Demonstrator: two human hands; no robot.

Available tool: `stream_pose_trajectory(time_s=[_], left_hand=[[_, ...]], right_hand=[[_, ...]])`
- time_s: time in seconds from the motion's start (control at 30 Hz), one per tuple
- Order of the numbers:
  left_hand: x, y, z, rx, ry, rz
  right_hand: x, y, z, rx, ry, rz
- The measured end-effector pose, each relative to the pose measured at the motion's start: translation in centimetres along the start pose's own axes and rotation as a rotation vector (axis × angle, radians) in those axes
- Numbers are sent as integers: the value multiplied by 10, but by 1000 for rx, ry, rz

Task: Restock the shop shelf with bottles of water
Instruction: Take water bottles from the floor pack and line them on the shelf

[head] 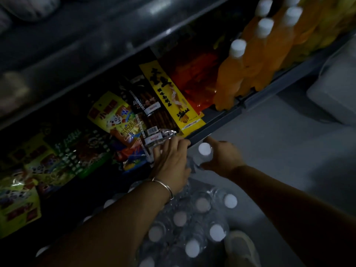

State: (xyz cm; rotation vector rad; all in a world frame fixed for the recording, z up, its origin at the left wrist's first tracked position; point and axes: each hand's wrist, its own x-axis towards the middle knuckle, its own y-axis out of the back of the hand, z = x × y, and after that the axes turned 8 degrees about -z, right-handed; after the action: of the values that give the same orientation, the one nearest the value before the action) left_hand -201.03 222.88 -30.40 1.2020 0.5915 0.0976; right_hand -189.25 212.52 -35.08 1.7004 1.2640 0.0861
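Head view, dim light. The right hand [221,157] sits just past centre toward 5 o'clock, its fingers curled round a water bottle [204,151] with a white cap, held just under the front lip of the shelf [221,124]. The left hand [171,160] is just beside it at 9 o'clock of the bottle, palm down, fingers straight and relaxed, the tips resting on the snack packets [154,139] at the shelf edge; it grasps nothing. A thin bangle [163,185] circles the left wrist.

At 6 o'clock, on the floor [289,141], stands a pack of bottles [192,224] in clear wrap, white caps up, partly hidden by the left forearm. A pale shoe [241,247] is touching or just beside the pack at its 4 o'clock side.

The shelf runs slantwise from 8 o'clock to 2 o'clock. Snack bags [113,116] fill its 9 o'clock stretch, a yellow packet [171,97] lies near centre, a red packet [192,78] beside it, and orange drink bottles [250,60] with white caps stand in rows toward 1 o'clock. A pale box [335,89] sits at 3 o'clock, blurred.
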Motion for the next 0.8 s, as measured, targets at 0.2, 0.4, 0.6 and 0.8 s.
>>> stream_pose_trajectory(time_s=[0.2, 0.4, 0.6, 0.8], left_hand=[[-23, 94, 46, -59, 0, -159], [-77, 256, 108, -280, -167, -118], [-159, 440, 160, -535, -352, -129], [-240, 597, 196, -545, -446, -2]], right_hand=[[-72, 112, -44, -8, 121, 46], [-173, 263, -125, 5, 236, 189], [-283, 428, -227, 77, 316, 308], [-391, 570, -332, 186, 442, 488]])
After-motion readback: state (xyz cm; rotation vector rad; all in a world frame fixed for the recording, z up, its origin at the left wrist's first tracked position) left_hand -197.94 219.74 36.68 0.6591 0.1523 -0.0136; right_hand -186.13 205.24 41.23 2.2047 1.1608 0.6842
